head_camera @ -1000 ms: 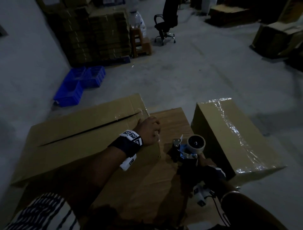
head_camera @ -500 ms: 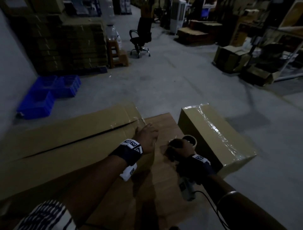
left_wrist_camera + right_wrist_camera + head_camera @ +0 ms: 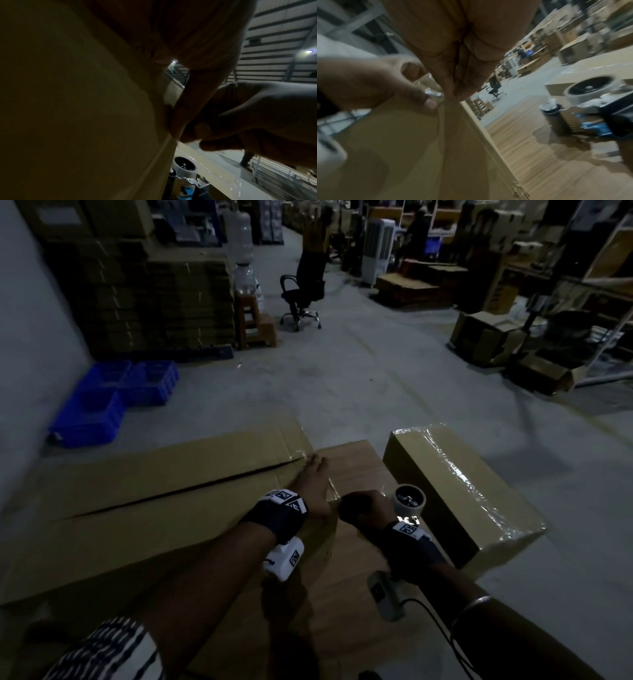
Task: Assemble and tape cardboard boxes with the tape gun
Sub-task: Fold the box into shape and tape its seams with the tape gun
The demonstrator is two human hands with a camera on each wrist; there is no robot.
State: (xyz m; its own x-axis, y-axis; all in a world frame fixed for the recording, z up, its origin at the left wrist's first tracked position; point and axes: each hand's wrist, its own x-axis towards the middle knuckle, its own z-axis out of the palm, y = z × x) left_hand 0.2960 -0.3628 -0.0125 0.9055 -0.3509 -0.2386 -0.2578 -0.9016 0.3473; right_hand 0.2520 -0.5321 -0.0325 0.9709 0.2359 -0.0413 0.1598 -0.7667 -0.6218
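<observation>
A long cardboard box (image 3: pixel 154 491) lies on the wooden table (image 3: pixel 352 460), its top seam gaping. My left hand (image 3: pixel 317 470) lies flat over its right end, fingers straight. The left thumb (image 3: pixel 419 97) presses crumpled clear tape (image 3: pixel 435 93) against the end face. My right hand (image 3: pixel 356 505) is curled just beside it. The bunched right fingertips (image 3: pixel 457 86) pinch that same tape on the box end. The tape gun (image 3: pixel 409 503) rests unheld on the table right of that hand; its roll (image 3: pixel 185 167) shows in the left wrist view and the whole tape gun (image 3: pixel 594 102) in the right wrist view.
A taped box (image 3: pixel 462 491) stands at the table's right edge. Blue crates (image 3: pixel 113 395) and stacked flat cartons (image 3: pixel 154 302) are at the far left. An office chair (image 3: pixel 305 292) and stool (image 3: pixel 257 323) stand beyond; open cartons (image 3: pixel 486 337) lie at the right.
My right hand has let go of the tape gun, now lying on the table, and moved left to the box end. The head view has tilted upward.
</observation>
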